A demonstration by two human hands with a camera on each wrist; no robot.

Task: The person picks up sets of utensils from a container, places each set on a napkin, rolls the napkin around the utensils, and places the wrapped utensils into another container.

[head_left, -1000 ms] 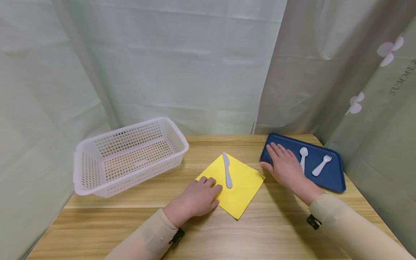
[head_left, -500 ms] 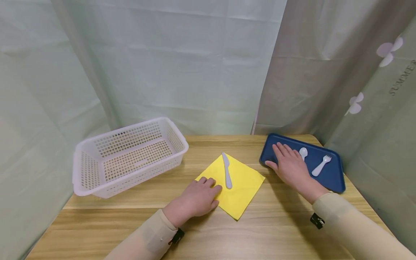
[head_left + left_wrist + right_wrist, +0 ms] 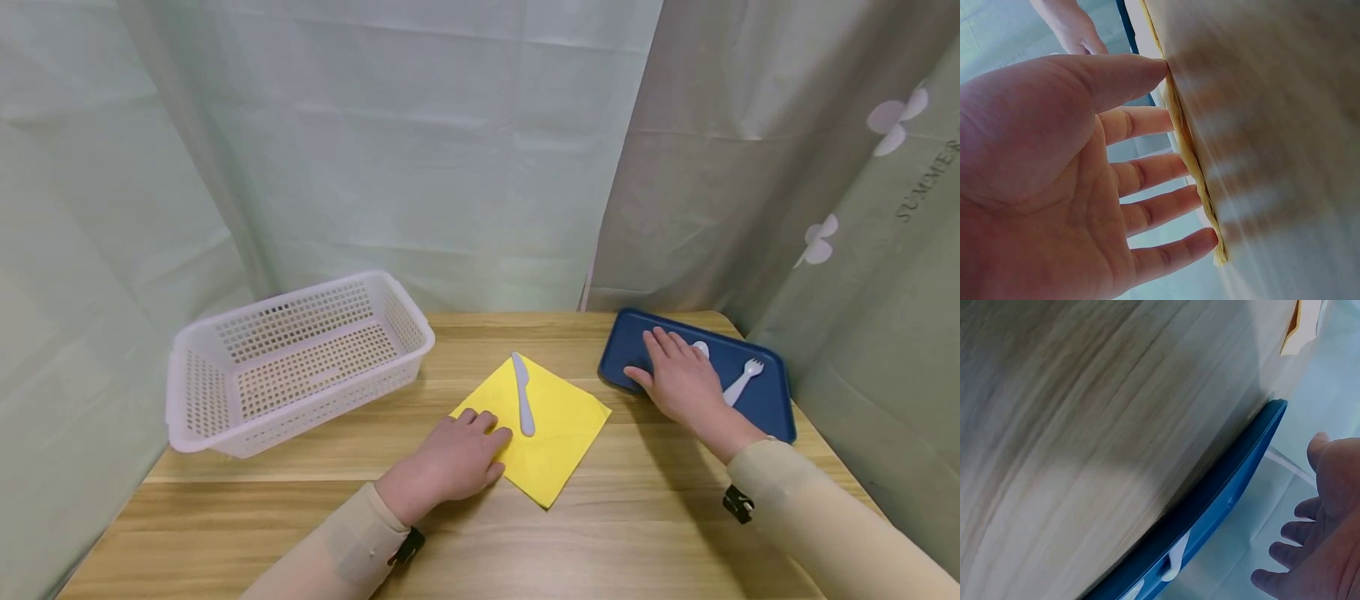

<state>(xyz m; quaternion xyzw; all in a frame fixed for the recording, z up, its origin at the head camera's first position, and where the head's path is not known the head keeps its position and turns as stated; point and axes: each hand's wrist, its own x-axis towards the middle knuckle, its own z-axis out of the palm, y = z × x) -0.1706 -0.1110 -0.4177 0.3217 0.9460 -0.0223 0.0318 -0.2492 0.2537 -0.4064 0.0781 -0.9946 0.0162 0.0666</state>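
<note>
My left hand [image 3: 453, 458] rests with relaxed fingers on the near left edge of a yellow napkin [image 3: 558, 450]. In the left wrist view its fingertips and thumb touch the napkin's edge [image 3: 1188, 147]. A pale plastic knife [image 3: 523, 396] lies across the napkin, just beyond those fingers. Over the blue tray [image 3: 626, 350] at the right hovers my right hand [image 3: 686, 383], fingers extended and holding nothing. It covers most of a white spoon [image 3: 702, 347], whose bowl tip shows past the fingers. A white fork [image 3: 742, 382] lies on the tray right of that hand, its handle end partly hidden.
A white perforated plastic basket [image 3: 322, 400] stands at the back left of the wooden table [image 3: 300, 517]. Pale curtains [image 3: 420, 150] hang close behind the table and along both sides.
My right hand has moved to the right over the tray, covering the spoon and part of the fork's handle. My left hand, the napkin and the knife have stayed put.
</note>
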